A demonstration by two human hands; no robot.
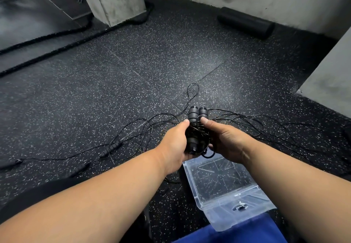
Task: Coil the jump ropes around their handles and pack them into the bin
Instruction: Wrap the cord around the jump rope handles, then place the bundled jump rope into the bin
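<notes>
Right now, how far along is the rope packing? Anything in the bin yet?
Nothing packed: the clear bin looks empty. In hand: the left hand and right hand hold one jump rope bundle above the bin's far edge, handles side by side with cord wound round them and a short loop hanging. Left: loose cords sprawl across the floor, with uncoiled handles to the left.

the left hand (175, 144) and right hand (227, 140) grip a coiled jump rope (197, 128), its two black handles (197, 112) side by side, above a clear plastic bin (228, 203). loose black ropes (144, 128) and more handles (110, 148) sprawl over the speckled rubber floor (95, 90). a black foam roller (246, 23) lies by the wall.
</notes>
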